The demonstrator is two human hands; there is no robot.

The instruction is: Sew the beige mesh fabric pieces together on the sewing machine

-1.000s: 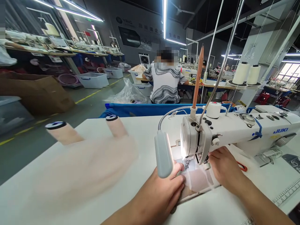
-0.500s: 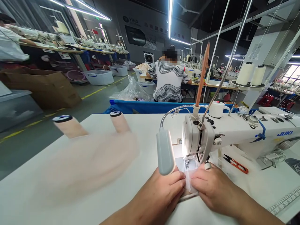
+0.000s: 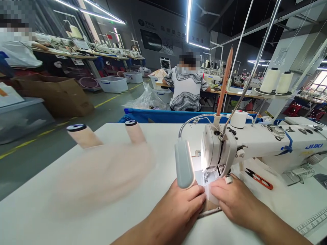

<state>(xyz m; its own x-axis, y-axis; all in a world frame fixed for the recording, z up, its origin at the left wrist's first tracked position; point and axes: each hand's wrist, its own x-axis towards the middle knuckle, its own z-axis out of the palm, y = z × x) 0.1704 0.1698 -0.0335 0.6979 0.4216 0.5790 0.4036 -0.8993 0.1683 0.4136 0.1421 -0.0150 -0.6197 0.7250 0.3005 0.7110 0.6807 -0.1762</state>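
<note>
My left hand (image 3: pixel 182 200) is closed at the near left of the needle area, its fingertips pinching a strip of thin, sheer whitish fabric (image 3: pixel 211 197). Opposite it, my right hand (image 3: pixel 233 200) grips the same fabric with fingers bunched together. The fabric runs between both hands toward the presser foot (image 3: pixel 206 177) of a white sewing machine (image 3: pixel 258 136). A grey lamp (image 3: pixel 184 165) on a bendable neck lights this spot and covers part of my left hand. Most of the fabric is hidden under my fingers.
Left on the white table (image 3: pixel 143 217) lies a pale sheer fabric piece (image 3: pixel 107 177), beside two cone-shaped thread spools (image 3: pixel 84 136). Orange-handled thread snips (image 3: pixel 259 178) and a clear ruler (image 3: pixel 313 217) are on the right. A person (image 3: pixel 187 85) sits ahead, back turned; another sits far left.
The view has shifted slightly, so the scene sits a little further right. Both hands keep their grip near the needle, and the fabric between them has changed shape slightly.
</note>
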